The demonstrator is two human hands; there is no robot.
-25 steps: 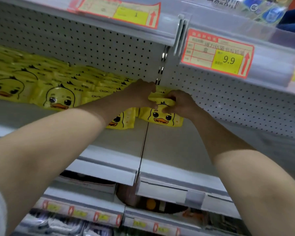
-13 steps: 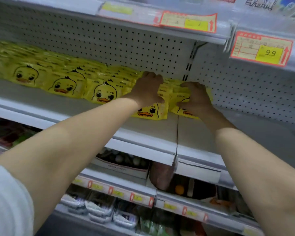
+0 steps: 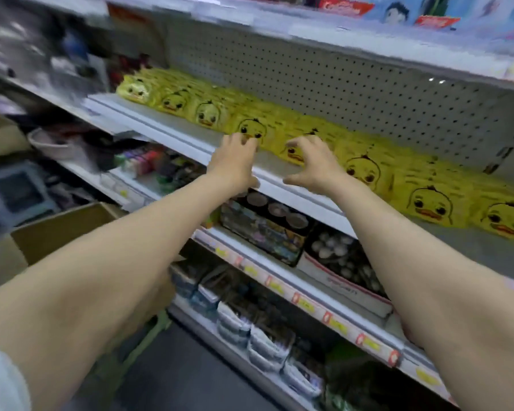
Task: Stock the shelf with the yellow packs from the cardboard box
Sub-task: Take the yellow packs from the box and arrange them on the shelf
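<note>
— What are the hands doing?
— Left hand (image 3: pixel 235 166) and right hand (image 3: pixel 315 166) are hovering, fingers loosely curled, gripping nothing, just before the yellow packs (image 3: pixel 428 200) lining the shelf (image 3: pixel 172 129).
— And next?
— Probably a placing step is ending; the next move is calling for reaching down-left to the cardboard box (image 3: pixel 63 229) for more.

Yellow packs (image 3: pixel 359 173) printed with a duck face (black eyes, orange bill) stand front-out in a packed row along the white shelf (image 3: pixel 172 129), just beyond the left hand (image 3: pixel 235 164) and right hand (image 3: pixel 312 164), running past both. The open cardboard box (image 3: pixel 63 229) sits well below the left hand.
</note>
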